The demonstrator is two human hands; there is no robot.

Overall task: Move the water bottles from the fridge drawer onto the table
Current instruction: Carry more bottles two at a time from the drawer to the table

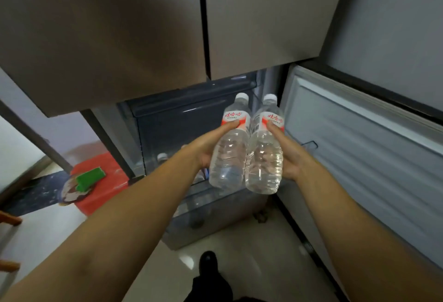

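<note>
Head view: left hand (203,148) grips one bottle (230,153), right hand (291,158) another (265,158) (touching); drawer (191,230) contents mostly hidden.

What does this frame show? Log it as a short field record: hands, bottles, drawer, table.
left hand: grips left bottle
right hand: grips right bottle
bottles: clear, white caps, red labels, side by side, touching
fridge drawer: pulled open, below the bottles
bottle in drawer: at least one cap visible
table: not in view

Both bare arms are reaching forward, converging. The left hand (203,150) and right hand (291,155) are each curling around something, thumbs lying on top, knuckles facing outward.
</note>
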